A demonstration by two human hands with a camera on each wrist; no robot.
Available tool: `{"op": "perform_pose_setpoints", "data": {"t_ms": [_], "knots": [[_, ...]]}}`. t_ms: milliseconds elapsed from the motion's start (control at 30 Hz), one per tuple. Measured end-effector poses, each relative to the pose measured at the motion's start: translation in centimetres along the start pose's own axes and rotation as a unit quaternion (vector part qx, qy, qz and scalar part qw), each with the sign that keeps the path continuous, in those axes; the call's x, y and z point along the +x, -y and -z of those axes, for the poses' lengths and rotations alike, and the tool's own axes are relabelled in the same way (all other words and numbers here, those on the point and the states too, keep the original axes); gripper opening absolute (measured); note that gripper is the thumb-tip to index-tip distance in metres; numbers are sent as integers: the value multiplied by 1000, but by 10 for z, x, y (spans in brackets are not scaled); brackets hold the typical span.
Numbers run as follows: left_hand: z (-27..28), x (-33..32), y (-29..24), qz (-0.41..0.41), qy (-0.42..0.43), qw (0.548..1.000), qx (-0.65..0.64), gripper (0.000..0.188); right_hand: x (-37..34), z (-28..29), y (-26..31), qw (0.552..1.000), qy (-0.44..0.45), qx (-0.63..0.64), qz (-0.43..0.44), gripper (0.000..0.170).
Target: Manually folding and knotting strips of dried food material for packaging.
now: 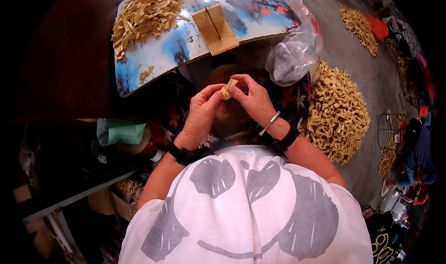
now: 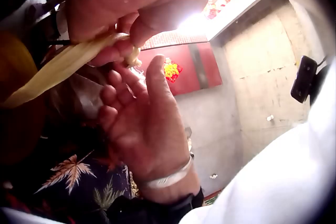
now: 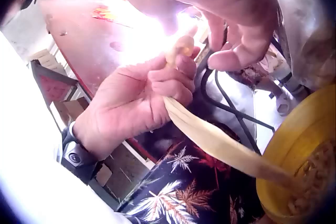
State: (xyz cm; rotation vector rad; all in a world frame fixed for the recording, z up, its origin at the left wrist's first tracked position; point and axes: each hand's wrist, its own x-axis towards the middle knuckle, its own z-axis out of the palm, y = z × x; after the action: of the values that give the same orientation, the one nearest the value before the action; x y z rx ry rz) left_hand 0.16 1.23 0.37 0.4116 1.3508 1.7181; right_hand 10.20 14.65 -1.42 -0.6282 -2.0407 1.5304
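Your left hand [image 1: 199, 116] pinches the knotted pale strip [image 1: 226, 93] at its fingertips, its tail hanging below that hand toward the yellow bowl [image 3: 266, 165], while your right hand [image 1: 254, 101] has thumb and forefinger at the knot, though you cannot tell whether they grip it. To the right of your right hand hangs a clear plastic bag [image 1: 290, 62], beyond it a heap of knotted pieces [image 1: 339, 115]; ahead of both hands, the painted tabletop [image 1: 162, 55] bears a wooden stand [image 1: 220, 37] and, farther left, loose strips [image 1: 148, 17].
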Motion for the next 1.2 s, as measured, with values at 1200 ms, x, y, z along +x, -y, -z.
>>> {"op": "perform_pose_setpoints", "data": {"t_ms": [1200], "knots": [[15, 89, -86, -208, -65, 912, 347, 15, 130, 24, 50, 995, 34, 91, 30, 21]]}}
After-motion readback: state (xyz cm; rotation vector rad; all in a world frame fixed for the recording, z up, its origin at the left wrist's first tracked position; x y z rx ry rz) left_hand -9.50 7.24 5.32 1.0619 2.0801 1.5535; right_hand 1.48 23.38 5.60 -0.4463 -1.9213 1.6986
